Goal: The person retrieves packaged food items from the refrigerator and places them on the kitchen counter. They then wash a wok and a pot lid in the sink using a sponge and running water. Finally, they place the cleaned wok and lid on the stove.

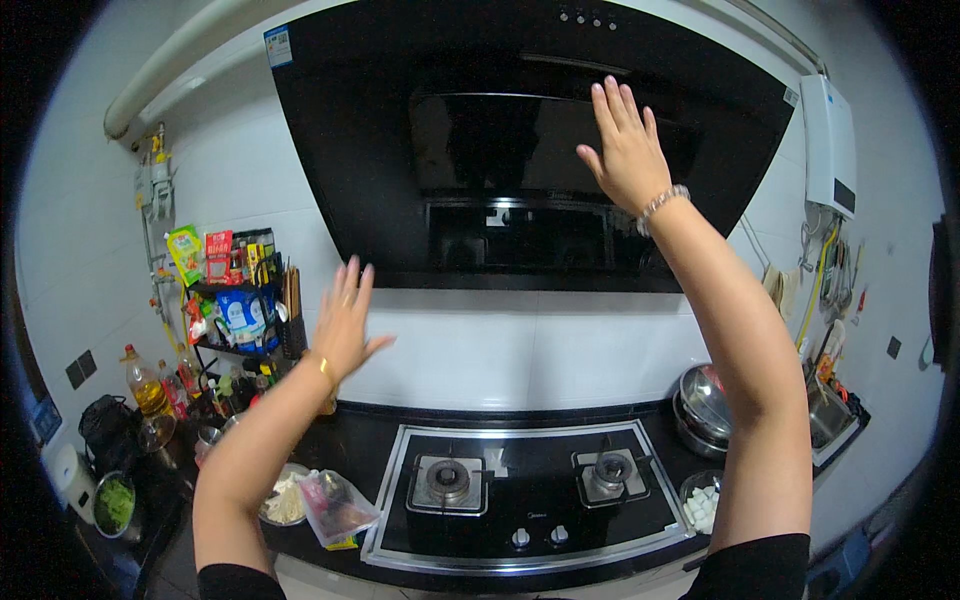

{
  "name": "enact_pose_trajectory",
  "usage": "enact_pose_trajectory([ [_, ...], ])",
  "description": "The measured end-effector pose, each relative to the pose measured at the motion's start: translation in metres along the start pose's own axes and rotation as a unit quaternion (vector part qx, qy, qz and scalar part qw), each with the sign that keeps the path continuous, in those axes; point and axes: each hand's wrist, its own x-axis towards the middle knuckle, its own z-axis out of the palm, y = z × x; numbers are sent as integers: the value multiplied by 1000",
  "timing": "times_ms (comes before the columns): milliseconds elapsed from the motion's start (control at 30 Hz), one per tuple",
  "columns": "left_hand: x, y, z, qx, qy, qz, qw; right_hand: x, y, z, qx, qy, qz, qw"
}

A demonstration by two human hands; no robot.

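Both my arms are raised in front of me. My right hand (626, 150), palm away and fingers spread a little, is in front of the black glass range hood (360, 135) and holds nothing. A beaded bracelet (663, 206) circles that wrist. Slightly blurred, my left hand (346, 322) is lower, by the hood's lower left corner, with its thumb apart and nothing in it. On that wrist sits a gold-coloured band (325, 373). Below them a two-burner gas hob (540, 480) is set in the black countertop (352, 427); neither burner bears a pot.
On the left stand a black spice rack (225, 287), an oil bottle (148, 388), a bowl of chopped greens (116, 502), a bowl of pale food (283, 504) and a plastic bag (336, 506). Rightward are stacked metal pans (705, 409), a bowl of white cubes (702, 508) and a sink (831, 420).
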Motion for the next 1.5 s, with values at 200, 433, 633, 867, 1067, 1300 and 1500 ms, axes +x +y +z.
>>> enact_pose_trajectory([
  [200,171,55,-83,87,239,59,965,78,2,6,-40,-2,8,999],
  [433,246,89,-113,92,291,24,952,115,6,22,-77,-58,24,995],
  [633,244,89,-105,111,267,8,957,117,11,3,-89,-38,2,995],
  [867,189,69,-86,147,237,17,960,55,-3,3,-35,-58,-104,992],
  [1067,111,47,-50,175,210,44,961,-23,-3,5,-35,-77,-179,980],
  [1300,22,5,-30,243,95,-22,965,-70,-45,-8,-48,-155,-179,970],
  [1500,4,9,-36,241,66,-16,968,-73,-36,-16,-87,-189,-155,966],
])
